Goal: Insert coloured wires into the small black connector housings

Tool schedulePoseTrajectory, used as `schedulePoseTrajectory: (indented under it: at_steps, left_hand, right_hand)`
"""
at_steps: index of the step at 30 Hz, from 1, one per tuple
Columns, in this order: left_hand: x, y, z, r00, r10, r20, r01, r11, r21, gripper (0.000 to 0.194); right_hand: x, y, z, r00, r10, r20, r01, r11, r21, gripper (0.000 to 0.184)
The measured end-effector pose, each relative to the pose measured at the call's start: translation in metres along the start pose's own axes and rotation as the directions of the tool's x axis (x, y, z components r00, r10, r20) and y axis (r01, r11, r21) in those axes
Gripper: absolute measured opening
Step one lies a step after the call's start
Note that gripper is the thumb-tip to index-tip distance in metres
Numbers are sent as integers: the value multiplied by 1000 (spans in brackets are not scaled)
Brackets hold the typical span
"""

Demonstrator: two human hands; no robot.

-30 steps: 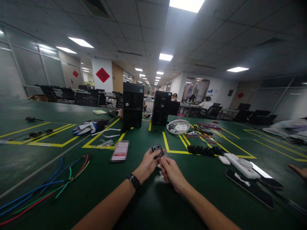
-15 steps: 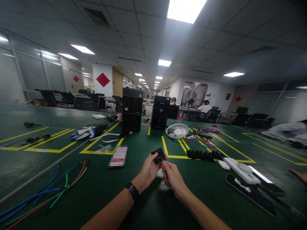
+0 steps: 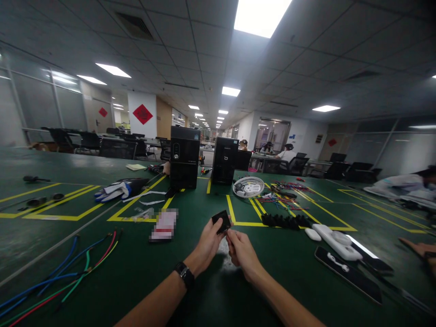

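A small, flat, black square part (image 3: 224,220) is held above the green tabletop, gripped by my left hand (image 3: 206,240) with the thumb lying over its face. I cannot make out what kind of part it is. At its lower right corner, my right hand (image 3: 243,249) is closed, thumb and forefinger pinched together close to my left fingers. Whatever the pinch holds, if anything, is hidden or too small to tell. A dark watch (image 3: 185,274) is on my left wrist.
Two black computer towers (image 3: 184,159) stand ahead. Coloured wires (image 3: 73,274) lie at left, beside gloves (image 3: 119,190) and a blurred packet (image 3: 163,225). To the right are a white round basket (image 3: 248,186), a power strip (image 3: 335,241) and a phone (image 3: 347,274) bearing earphones. Another person's hand (image 3: 417,251) rests far right.
The view has shifted slightly, moving the scene a little left. The black part is tilted differently, its face now darker and less detailed. Both hands keep nearly the same hold.
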State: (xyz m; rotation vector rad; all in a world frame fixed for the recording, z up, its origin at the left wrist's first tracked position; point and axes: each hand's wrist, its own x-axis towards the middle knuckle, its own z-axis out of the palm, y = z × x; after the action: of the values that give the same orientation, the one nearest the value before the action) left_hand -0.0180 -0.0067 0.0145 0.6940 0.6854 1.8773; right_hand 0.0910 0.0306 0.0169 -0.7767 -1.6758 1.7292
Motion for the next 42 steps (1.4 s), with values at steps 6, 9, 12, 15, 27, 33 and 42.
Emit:
schedulePoseTrajectory:
  at_steps: [6,9,12,15,27,33,42]
  left_hand:
    - [-2,1,2,1000,12,15,-13,998,62,36]
    - [-5,6,-2,998,48,41,-57,965,257,40]
    - [-5,10,-6,992,86,88,-115,900,421,44]
    - [-4,12,-5,983,103,149,-167,832,529,46]
    - [-2,7,-21,973,207,105,-209,585,783,54]
    - [0,0,1,960,248,127,-271,725,633,50]
    - [-3,16,-9,951,308,26,-236,668,706,43]
  right_hand:
    - [2,3,0,1000,-1,-4,1,1000,-17,44]
    - [0,0,-1,999,38,29,-37,999,-18,43]
    - [0,-3,-5,994,84,73,-84,996,-4,41]
    - [1,-2,-13,983,115,143,-121,992,37,41]
    - [11,-4,-9,968,183,173,-191,981,30,29]
    - [8,-8,-25,957,156,245,-167,986,22,36]
    - [-1,-16,-19,920,165,357,-166,986,-28,40]
